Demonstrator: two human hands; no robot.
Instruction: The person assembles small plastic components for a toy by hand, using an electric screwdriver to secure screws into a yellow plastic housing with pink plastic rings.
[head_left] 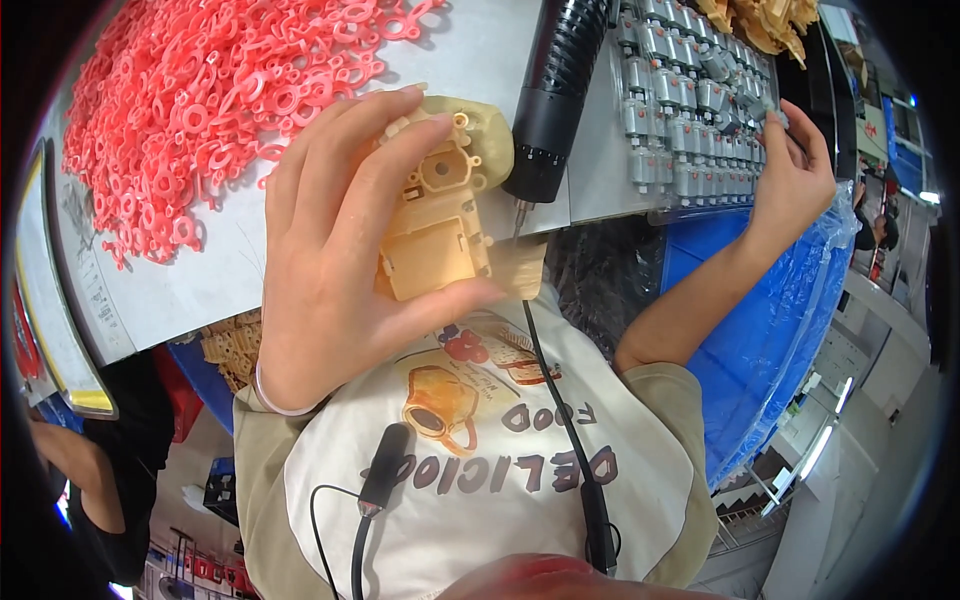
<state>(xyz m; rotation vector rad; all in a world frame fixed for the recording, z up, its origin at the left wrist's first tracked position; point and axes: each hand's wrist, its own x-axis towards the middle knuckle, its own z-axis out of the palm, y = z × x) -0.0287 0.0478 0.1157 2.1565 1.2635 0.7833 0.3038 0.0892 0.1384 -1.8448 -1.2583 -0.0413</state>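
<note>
My left hand (320, 240) grips a pale yellow plastic housing (435, 250), its hollow side with a square compartment and round screw posts facing up. Behind the housing's upper end is a pale yellowish rounded piece (490, 140), partly covered. Over at the right, my right hand (795, 165) reaches to a tray of small silver motors (690, 130). Its thumb and fingertips pinch together at a small motor (750, 108) near the tray's right side; the fingers partly hide it. A black electric screwdriver (555, 110) hangs between the hands, its bit pointing down beside the housing.
A big heap of pink plastic ring-shaped parts (220, 110) covers the table's left side. More yellow parts (770, 22) lie beyond the motors. A blue plastic-lined bin (745, 320) stands below my right forearm. At the left edge another person's arm (80, 465) shows.
</note>
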